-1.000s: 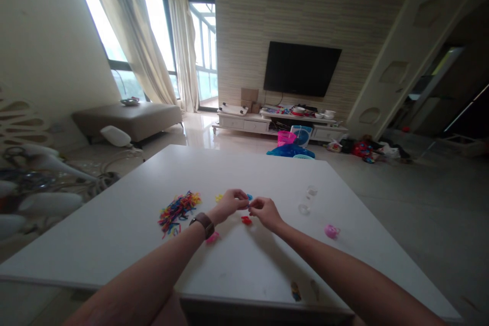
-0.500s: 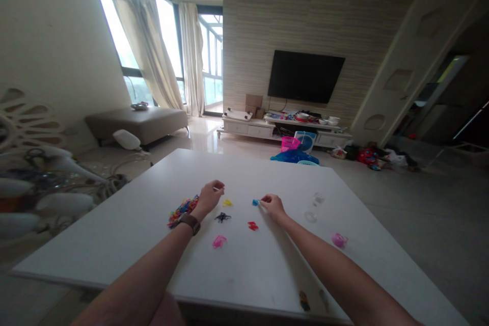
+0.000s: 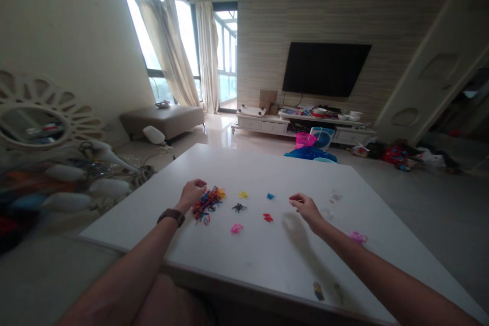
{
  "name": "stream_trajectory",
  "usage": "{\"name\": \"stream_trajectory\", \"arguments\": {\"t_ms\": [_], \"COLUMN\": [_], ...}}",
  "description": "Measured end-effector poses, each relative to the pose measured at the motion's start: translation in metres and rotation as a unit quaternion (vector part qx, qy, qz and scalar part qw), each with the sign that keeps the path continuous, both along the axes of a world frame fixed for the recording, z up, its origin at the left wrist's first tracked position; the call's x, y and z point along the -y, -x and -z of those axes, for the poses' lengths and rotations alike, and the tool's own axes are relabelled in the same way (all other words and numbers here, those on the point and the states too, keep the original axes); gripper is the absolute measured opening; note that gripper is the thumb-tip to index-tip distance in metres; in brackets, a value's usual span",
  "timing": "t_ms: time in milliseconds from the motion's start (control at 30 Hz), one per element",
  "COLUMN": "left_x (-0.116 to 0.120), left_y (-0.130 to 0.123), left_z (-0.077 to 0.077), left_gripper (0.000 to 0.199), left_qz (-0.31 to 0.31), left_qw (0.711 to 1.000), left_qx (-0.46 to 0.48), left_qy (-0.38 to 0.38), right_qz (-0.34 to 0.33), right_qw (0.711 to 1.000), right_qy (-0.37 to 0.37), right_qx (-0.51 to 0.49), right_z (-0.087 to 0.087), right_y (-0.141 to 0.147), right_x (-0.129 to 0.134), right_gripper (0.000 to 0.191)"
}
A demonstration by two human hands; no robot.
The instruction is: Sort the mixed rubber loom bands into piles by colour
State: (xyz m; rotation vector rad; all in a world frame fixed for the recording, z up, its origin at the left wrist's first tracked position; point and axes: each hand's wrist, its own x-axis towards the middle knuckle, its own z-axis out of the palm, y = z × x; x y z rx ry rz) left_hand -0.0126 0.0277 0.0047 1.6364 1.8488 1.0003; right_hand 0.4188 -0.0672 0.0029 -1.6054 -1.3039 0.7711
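Observation:
A mixed pile of small colourful pieces (image 3: 208, 205) lies on the white table (image 3: 214, 260). My left hand (image 3: 194, 192), with a dark watch on the wrist, is at the pile's upper left edge, fingers curled together; what they hold, if anything, is too small to tell. My right hand (image 3: 301, 202) hovers right of the small groups, its fingers pinched on something too small to make out. Between the hands lie yellow (image 3: 243, 194), black (image 3: 239, 207), pink (image 3: 236, 229), blue (image 3: 270, 196) and red (image 3: 268, 218) groups.
Clear round items (image 3: 335, 195) and a purple-pink object (image 3: 358, 237) lie at the table's right. A small yellow and blue figure (image 3: 318, 291) is near the front edge. Beyond the table are a pink basket (image 3: 305, 139) and a blue bag (image 3: 311, 153).
The view has turned left. My left hand has moved left, from beside the yellow group to the mixed pile. My right hand has moved right, away from the blue group.

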Motion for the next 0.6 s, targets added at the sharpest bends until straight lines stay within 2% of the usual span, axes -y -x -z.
{"name": "stream_trajectory", "arguments": {"t_ms": [100,233,367,500,600], "left_x": [0.004,0.01,0.01,0.005,0.0], "left_y": [0.013,0.017,0.007,-0.002,-0.005], "left_z": [0.0,0.005,0.016,0.023,0.023], "left_gripper": [0.018,0.019,0.034,0.02,0.013], "left_qz": [0.003,0.051,0.068,0.07,0.052], "left_qw": [1.0,0.996,0.994,0.989,0.988], "left_qx": [-0.023,-0.045,-0.061,-0.098,-0.099], "left_qy": [0.015,0.059,0.063,0.091,0.106], "right_qz": [-0.013,-0.093,-0.188,-0.233,-0.25], "right_qw": [1.0,0.986,0.948,0.927,0.921], "right_qy": [0.006,-0.073,-0.123,-0.149,-0.15], "right_qx": [-0.025,0.115,0.225,0.252,0.258], "right_z": [-0.018,-0.037,-0.047,-0.052,-0.053], "right_y": [-0.007,-0.001,0.011,0.018,0.019], "right_x": [0.033,0.061,0.068,0.071,0.075], "right_gripper": [0.029,0.018,0.012,0.014,0.015]}}
